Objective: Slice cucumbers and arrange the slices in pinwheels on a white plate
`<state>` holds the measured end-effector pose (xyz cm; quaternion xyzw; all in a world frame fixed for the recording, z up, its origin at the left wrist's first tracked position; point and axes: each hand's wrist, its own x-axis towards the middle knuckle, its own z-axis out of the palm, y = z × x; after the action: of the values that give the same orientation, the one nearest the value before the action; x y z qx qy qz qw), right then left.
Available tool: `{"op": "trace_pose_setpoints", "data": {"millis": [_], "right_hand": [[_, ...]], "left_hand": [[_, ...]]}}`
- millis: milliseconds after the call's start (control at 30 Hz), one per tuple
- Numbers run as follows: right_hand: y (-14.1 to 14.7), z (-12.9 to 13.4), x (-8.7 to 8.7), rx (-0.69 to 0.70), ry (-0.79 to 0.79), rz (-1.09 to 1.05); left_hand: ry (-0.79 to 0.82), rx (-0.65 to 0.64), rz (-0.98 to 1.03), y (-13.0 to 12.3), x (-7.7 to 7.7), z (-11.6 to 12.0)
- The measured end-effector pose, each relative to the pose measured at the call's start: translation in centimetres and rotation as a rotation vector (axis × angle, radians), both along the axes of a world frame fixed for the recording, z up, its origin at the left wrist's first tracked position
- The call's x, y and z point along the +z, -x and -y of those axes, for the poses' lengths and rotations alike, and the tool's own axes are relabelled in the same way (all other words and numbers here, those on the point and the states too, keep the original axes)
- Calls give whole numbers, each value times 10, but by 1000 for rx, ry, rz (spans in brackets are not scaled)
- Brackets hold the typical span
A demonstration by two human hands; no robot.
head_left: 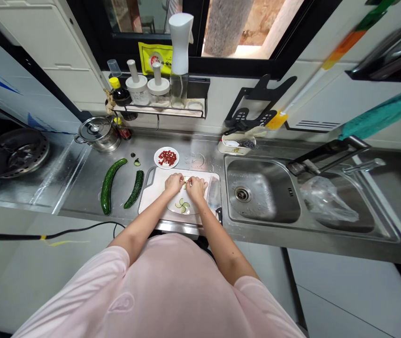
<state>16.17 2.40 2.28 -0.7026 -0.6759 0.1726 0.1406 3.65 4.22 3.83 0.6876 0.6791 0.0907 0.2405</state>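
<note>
Over a white plate [173, 206] on the cutting board [147, 197], my left hand [174, 183] and my right hand [196, 188] are close together. Both have their fingers pinched on small pale green slices [185, 182] at the plate's far side. Nearer to me on the plate, several cucumber slices [182, 205] form a pinwheel. A knife [215, 192] lies along the board's right side, its black handle toward me. Left of the board are a long cucumber [111, 185] and a shorter cucumber piece [134, 189]. A small dish [166, 158] of red bits stands behind the board.
At the right is a steel sink [264, 192], with a plastic bag [327, 199] in its second basin. A lidded pot [98, 134] stands at the back left. Bottles and jars fill a wall shelf [165, 111]. A pan [12, 152] sits far left.
</note>
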Motion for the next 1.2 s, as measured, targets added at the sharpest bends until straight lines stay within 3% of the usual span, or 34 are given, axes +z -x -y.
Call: {"op": "trace_pose_setpoints", "data": {"millis": [833,1200], "right_hand": [[1,-4,-5,24,-3,28],[-6,-2,-6,-33,-35,-25]], "left_hand": [[-8,0,2,0,-1,0],[-21,22,74,6,-2,0]]}}
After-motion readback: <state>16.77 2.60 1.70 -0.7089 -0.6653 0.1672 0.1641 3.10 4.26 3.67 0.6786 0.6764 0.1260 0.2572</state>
